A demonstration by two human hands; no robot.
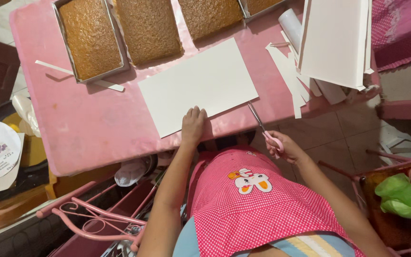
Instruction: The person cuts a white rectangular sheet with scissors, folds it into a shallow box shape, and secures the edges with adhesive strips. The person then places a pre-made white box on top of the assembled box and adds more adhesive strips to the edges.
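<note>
We are pressing our flat, spread left hand on the white rectangular card sheet lying on the pink table, while our right hand, fingers closed through the pink-handled scissors, should be keeping blades square to the edge.

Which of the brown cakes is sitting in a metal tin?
The leftmost cake, with a metal tin rim around it; the two cakes right of it show no rim.

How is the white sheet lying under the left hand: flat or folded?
Flat. The sheet lies spread on the pink table, all four edges showing, with the left hand pressing its near edge.
</note>
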